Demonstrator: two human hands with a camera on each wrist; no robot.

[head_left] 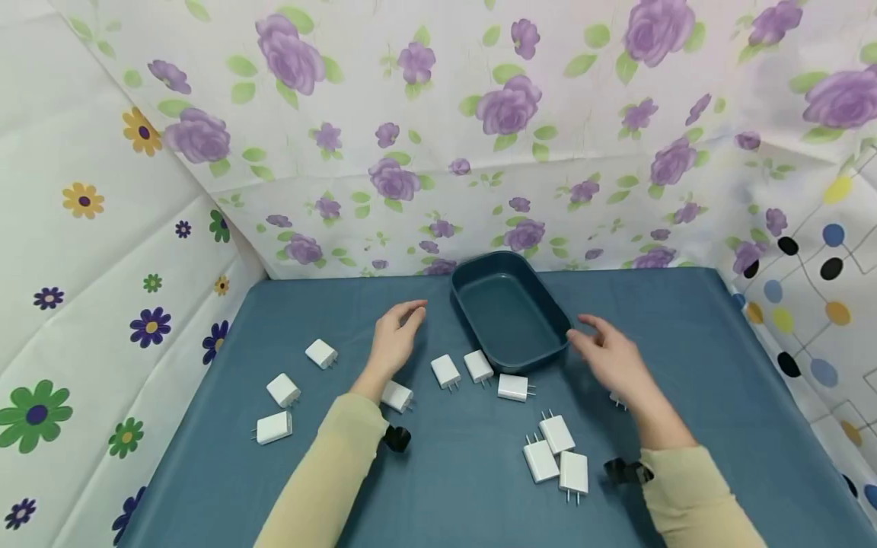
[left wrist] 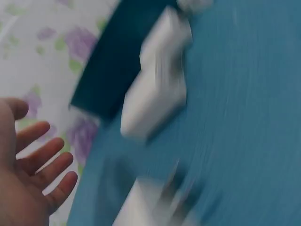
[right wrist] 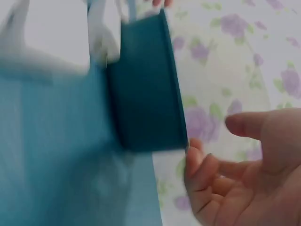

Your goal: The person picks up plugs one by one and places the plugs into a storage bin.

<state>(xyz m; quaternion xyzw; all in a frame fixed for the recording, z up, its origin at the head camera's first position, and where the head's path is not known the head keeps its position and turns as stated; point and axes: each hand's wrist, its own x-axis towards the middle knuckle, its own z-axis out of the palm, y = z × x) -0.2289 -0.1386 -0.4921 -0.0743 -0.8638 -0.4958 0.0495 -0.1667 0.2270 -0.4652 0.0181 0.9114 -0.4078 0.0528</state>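
Two pale sleeves (head_left: 322, 479) reach over a blue-covered table (head_left: 445, 502), a small black camera (head_left: 397, 438) worn at the left wrist. Just right of center, three white plug adapters (head_left: 573, 473) lie bunched together on their broad faces, likely the steadiest way for such blocks to rest with prongs jutting out. Three more adapters (head_left: 274, 428) sit well apart at left, their prongs pointing in differing directions, a spread that looks loose rather than arranged. One partly hidden adapter (head_left: 397, 396) shows beside the left wrist; another (head_left: 618, 399) peeks from under the right arm.

Farther on, three adapters (head_left: 478, 367) line the near end of a dark blue bin (head_left: 510, 316), which stands upright and askew at the table's far side, apparently steady on its flat base. The left hand (head_left: 393, 342), fingers apart and holding nothing, hangs left of it. The right hand (head_left: 610, 361) is at the bin's right side, thumb apart from loosely bent fingers, gripping nothing; whether a fingertip touches the rim cannot be told. Behind hangs a floral cloth (head_left: 393, 179).
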